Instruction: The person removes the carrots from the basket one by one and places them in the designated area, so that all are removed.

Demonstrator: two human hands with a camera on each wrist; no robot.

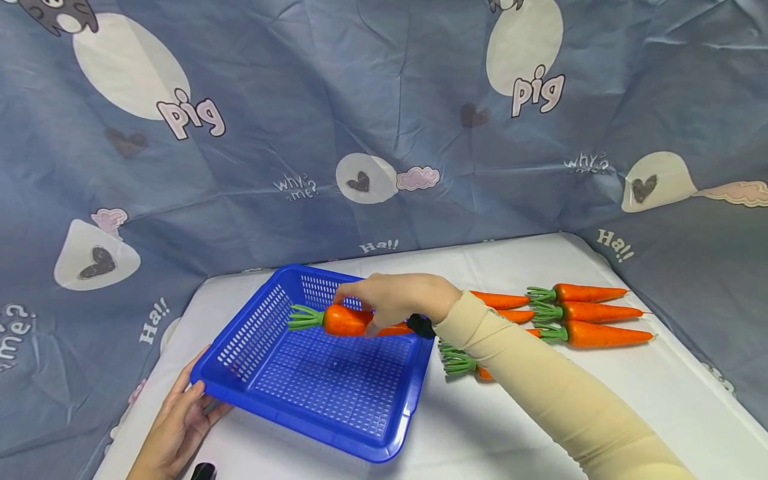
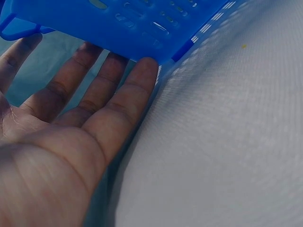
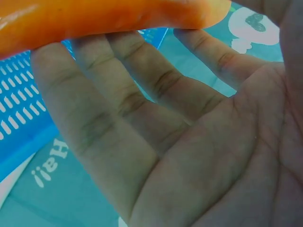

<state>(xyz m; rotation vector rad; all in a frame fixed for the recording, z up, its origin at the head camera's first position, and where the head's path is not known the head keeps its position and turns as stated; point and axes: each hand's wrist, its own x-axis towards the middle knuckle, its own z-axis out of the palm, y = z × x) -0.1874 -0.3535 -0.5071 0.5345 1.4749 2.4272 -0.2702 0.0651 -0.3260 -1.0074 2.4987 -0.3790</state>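
Note:
My right hand (image 1: pixel 393 300) holds an orange carrot (image 1: pixel 348 321) over the blue plastic basket (image 1: pixel 396 427), its thumb and fingers on either side of the root. The carrot's green stalks point left. In the right wrist view the fingers (image 3: pixel 109 85) reach up to the carrot (image 3: pixel 118 19). At the basket's near left corner, my left hand (image 1: pixel 180 417) has its thumb at the rim and the other fingers against the outside. In the left wrist view those fingers (image 2: pixel 128 104) touch the slotted wall of the basket (image 2: pixel 109 28). The basket's visible floor is bare.
Right of the basket, several carrots (image 1: pixel 609 335) lie on the white table (image 1: pixel 630 400), stalks to the left. My right sleeve (image 1: pixel 558 393) partly hides some of them. A blue printed cloth (image 1: pixel 270 120) hangs behind the table.

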